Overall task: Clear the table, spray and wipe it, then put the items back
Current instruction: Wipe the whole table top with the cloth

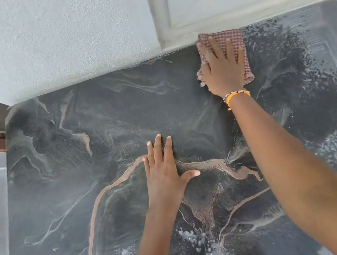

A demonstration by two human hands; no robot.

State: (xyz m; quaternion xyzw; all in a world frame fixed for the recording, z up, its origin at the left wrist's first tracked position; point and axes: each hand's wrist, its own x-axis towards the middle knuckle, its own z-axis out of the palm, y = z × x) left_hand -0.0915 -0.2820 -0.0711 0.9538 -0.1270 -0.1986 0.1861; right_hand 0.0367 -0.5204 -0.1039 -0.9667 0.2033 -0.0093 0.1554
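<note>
Table (62, 188) under cloth (231, 40), window frame (177, 35) beside

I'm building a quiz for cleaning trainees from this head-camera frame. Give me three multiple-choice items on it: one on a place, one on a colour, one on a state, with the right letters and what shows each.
1. Where is the cloth?
A. At the table's far edge, below the window frame
B. At the near left corner
C. Hanging off the right side

2. What colour is the band on the right wrist?
A. Green
B. Orange
C. Black

3. How is the left hand placed?
A. Clenched around a spray bottle
B. Lifted clear of the table
C. Flat on the table, fingers spread

Answers:
1 A, the right hand presses it down beside the window frame.
2 B, the wristband is orange with beads.
3 C, the palm lies open on the dark marbled top.
</note>
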